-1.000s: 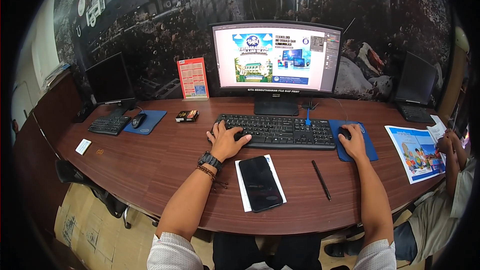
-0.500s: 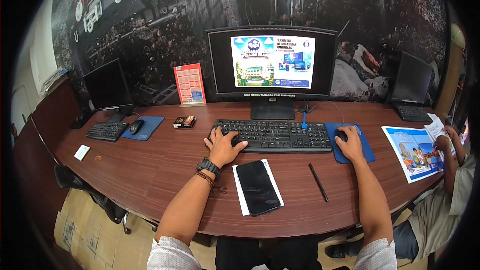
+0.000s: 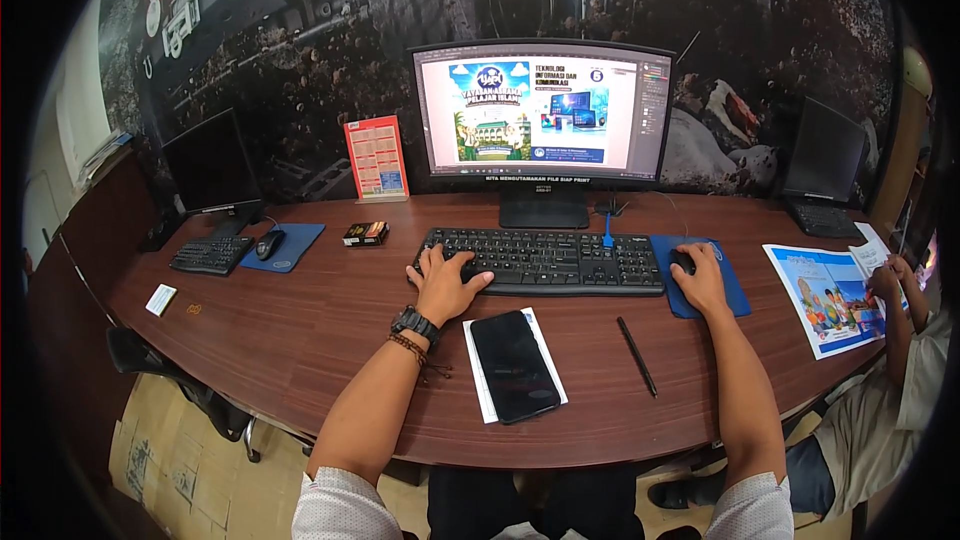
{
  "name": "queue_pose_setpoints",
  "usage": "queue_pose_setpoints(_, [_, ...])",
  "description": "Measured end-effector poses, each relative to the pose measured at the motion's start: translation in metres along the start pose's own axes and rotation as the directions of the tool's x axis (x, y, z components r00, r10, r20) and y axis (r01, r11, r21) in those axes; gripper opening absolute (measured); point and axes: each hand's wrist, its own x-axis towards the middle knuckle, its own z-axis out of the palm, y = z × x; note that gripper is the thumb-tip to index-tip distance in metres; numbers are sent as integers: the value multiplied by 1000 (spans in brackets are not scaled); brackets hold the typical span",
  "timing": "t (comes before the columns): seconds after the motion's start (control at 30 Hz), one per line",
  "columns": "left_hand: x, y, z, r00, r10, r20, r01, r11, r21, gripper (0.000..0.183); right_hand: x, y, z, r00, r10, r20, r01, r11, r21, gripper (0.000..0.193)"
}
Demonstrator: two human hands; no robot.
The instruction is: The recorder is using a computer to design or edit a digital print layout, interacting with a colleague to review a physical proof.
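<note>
My left hand [image 3: 447, 282] rests with spread fingers on the left end of a black keyboard [image 3: 560, 265], its thumb reaching toward the front edge. A dark watch and a beaded bracelet circle that wrist. My right hand [image 3: 703, 282] is curled over a black computer mouse [image 3: 683, 261] on a blue mouse pad [image 3: 734, 275]. Behind the keyboard stands a black monitor [image 3: 545, 185]; its lit screen shows a blue, green and white page layout inside an editing window. Between my forearms a black phone [image 3: 515, 367] lies on a white sheet of paper [image 3: 480, 385], with a black pen [image 3: 636, 357] to its right.
To the left are a dark monitor [image 3: 212, 165], a second keyboard [image 3: 212, 254], another mouse [image 3: 269, 244], a small dark box [image 3: 366, 233] and a red desk calendar [image 3: 378, 158]. At the right, another person's hand [image 3: 887, 280] touches papers beside a colourful printed sheet [image 3: 822, 305].
The screen has gone from the layout on a black background to the layout in a light editing window with side panels. My hands have kept their places; the view has shifted slightly.
</note>
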Motion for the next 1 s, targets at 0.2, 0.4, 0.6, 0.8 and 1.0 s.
queue_pose_setpoints(0.2, [0, -3, 1, 1000, -10, 14, 10, 1000, -2, 61, 0, -7, 2, 999, 35, 5, -35, 999, 2, 37])
queue_pose_setpoints(0.4, [1, 0, 1, 1000, 1, 22, -1, 1000, -7, 62, 0, 0, 1, 1000, 8, -3, -8, 1000, 1, 37])
queue_pose_setpoints(0.6, [1, -4, 2, 1000, -1, 21, 1, 1000, -4, 62, 1, -2, 4, 999, 25, -20, -25, 1000, -6, 36])
queue_pose_setpoints(0.8, [2, -3, 3, 999, -15, 36, 15, 1000, -1, 63, 1, 1, 4, 1000, -18, -11, 17, 1000, -19, 37])
queue_pose_setpoints(1.0, [2, -5, 3, 999, -7, 45, 7, 1000, -2, 63, 3, 1, 4, 999, -48, 26, 47, 998, 35, 38])
